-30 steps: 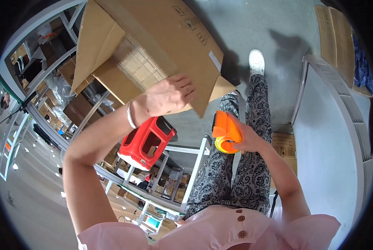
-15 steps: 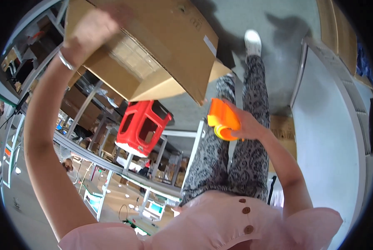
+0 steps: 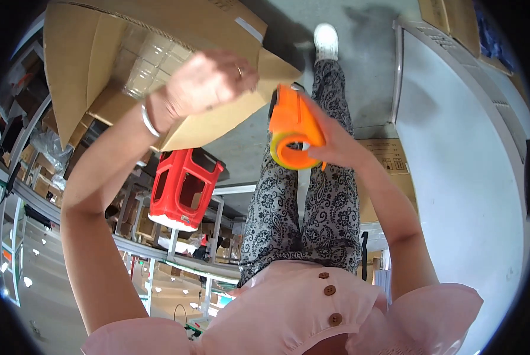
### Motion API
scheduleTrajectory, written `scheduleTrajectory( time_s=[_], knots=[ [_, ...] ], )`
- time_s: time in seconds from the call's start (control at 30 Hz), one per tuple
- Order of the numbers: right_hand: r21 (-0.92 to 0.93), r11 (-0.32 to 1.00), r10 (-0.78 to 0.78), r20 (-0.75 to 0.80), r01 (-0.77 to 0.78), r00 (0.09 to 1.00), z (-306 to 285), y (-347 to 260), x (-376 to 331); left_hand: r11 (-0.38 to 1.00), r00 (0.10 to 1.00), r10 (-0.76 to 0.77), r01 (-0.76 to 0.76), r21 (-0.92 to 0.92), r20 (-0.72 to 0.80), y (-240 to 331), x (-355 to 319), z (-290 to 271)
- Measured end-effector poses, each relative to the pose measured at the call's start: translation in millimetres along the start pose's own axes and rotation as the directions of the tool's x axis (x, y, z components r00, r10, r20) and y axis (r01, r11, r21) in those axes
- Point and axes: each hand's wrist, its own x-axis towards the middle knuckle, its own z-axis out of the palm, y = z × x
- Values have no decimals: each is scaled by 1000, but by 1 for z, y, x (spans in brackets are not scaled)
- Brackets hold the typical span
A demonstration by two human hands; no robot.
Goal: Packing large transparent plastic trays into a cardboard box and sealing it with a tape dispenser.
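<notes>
My right hand is closed around an orange tape dispenser, which carries a roll of tape and is held upright in front of my legs. My left hand, with a silvery bracelet at the wrist, hovers over the opening of a large brown carton. Its fingers look bent, but motion blurs the tips, and I cannot tell whether they hold anything. Inside the carton are several clear plastic boxes. Some of the carton's flaps stand out, and its upper part runs past the picture's edge.
A red plastic stool is below the carton, beside shelving with boxes and loose goods. To the right rises a pale panel with a metal edge. Another carton lies behind my right forearm. My shoe stands on the grey floor.
My left hand has come from the carton's upper edge down and right, over its opening. The tape dispenser has moved up and left in my right hand. The view has shifted.
</notes>
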Motion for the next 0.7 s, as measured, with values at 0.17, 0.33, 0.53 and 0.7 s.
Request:
scheduleTrajectory(
  time_s=[0.17, 0.33, 0.53, 0.7],
  knots=[
    [-118, 982, -151, 8, 150, 989, -29, -15, 42, 900, 900, -331, 391, 191, -282, -20, -9, -22],
    [-182, 972, -138, 74, 150, 988, -21, -30, 61, 458, 271, -879, 710, -535, -393, 43, -69, 130],
    [-148, 986, 93, 117, -75, 989, 3, -45, 84, 811, 814, -581, 574, 114, 29, -21, 48, 287],
    [-55, 977, 212, 162, -205, 964, 3, -61, 89, 739, 787, -617, 573, -355, -13, -24, 78, 273]
  ],
)
